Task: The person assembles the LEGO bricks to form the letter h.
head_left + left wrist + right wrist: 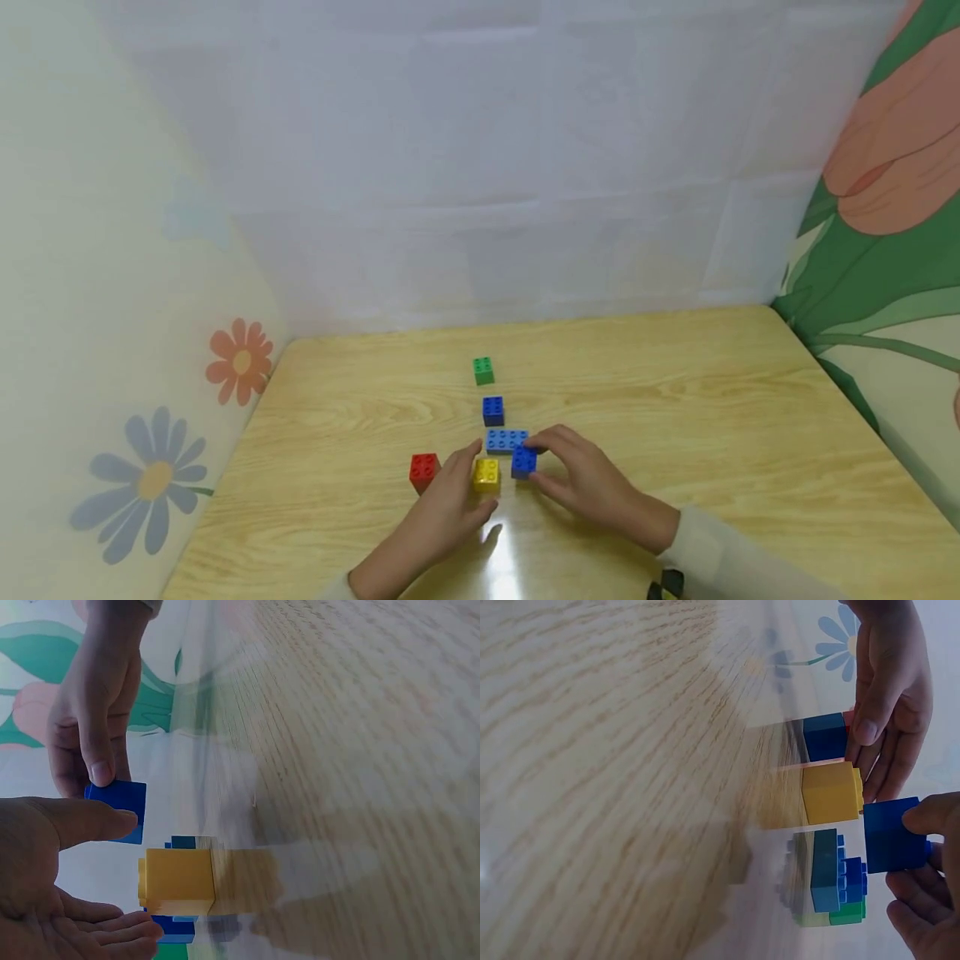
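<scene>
My right hand [588, 477] pinches a blue brick [523, 462] between thumb and fingers. In the right wrist view this held brick [891, 836] is raised off the wood, higher than the yellow brick [829, 793]. On the table, the yellow brick [486, 473] stands just left of the held one. My left hand [448, 502] is around the yellow brick's left side, thumb and fingers spread and holding nothing. Behind the two hands lies a long light blue brick [504, 437]. A red brick [423, 468] stands left of my left hand, partly covered by it.
Farther back stand a dark blue brick [492, 410] and a green brick [483, 370], roughly in line. Another dark blue brick [825, 737] shows near the left hand in the right wrist view. A pale sheet [480, 208] hangs behind the wooden table [712, 400].
</scene>
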{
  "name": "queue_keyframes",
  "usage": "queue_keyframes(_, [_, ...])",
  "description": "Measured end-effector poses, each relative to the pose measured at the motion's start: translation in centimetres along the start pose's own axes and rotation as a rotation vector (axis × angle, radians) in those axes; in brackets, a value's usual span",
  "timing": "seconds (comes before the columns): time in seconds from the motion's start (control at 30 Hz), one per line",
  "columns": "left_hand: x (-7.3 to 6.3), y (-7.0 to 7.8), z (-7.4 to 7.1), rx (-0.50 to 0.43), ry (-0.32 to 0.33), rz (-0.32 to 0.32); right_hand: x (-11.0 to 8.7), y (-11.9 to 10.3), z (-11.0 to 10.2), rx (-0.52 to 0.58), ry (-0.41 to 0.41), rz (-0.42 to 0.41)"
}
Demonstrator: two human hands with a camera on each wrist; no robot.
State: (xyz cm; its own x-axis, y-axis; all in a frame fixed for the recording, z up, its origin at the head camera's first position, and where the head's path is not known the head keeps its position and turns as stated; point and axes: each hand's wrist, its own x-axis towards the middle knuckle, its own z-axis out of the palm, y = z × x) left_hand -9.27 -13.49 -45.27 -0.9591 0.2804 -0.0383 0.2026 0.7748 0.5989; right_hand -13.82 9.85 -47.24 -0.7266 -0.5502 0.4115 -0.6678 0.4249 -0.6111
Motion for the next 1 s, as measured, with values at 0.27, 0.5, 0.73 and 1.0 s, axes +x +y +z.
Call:
queue_keyframes(0.27, [-0.15,-0.1,-0.23,-0.019,-0.025,-0.049,-0.1,-0.06,0.13,0.003,-0.006,-0.002])
queue_keyframes(0.5, [0.04,-0.31,0.13,-0.02,-0.027,-0.068,-0.08,-0.15,0.07,0.003,-0.026,0.029])
queue_keyframes(0.73, [-0.03,-0.7,0.46,0.023,0.008,0.014,-0.17,-0.06,0.15,0.01,-0.021,0.014])
queue_keyframes(1.0, [0.09,-0.86,0.56,0.041,-0.014,-0.008,-0.26,0.06,0.38,0.017,-0.006,-0.03])
